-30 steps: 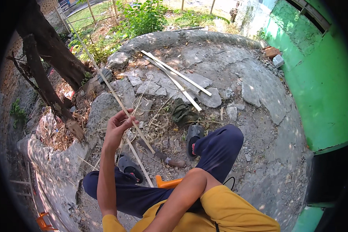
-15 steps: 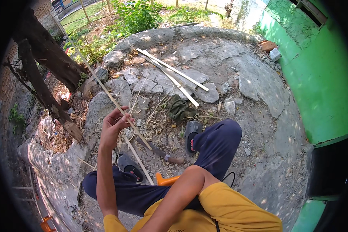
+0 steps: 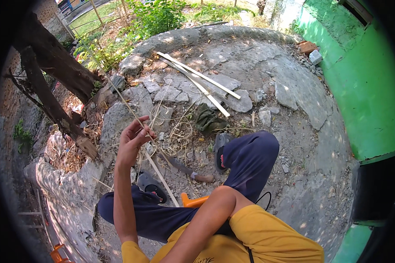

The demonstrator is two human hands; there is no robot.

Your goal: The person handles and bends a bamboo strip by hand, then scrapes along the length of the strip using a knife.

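Note:
My left hand (image 3: 135, 135) is raised in front of my left knee, with thumb and fingers pinched on a long thin wooden strip (image 3: 123, 101). The strip slants up and away to the left, toward the plants. My right forearm (image 3: 197, 225) crosses my body toward the lower left, and its hand lies outside the picture. Below my left hand, a second pale strip (image 3: 161, 179) runs down to my left leg. Between my feet lies a machete-like blade with a wooden handle (image 3: 204, 178). Thin curled shavings (image 3: 180, 131) are scattered beyond it.
Several pale wooden strips (image 3: 202, 79) lie crossed on the broken concrete ahead. A dark green cloth (image 3: 207, 120) rests near my right foot. An orange piece (image 3: 193, 200) shows beside my lap. Tree trunks (image 3: 57, 65) stand at left, a green wall (image 3: 355, 87) at right.
The strip in my left hand has turned, showing a thinner edge, and its near end no longer reaches as far toward the blade. The view has shifted slightly.

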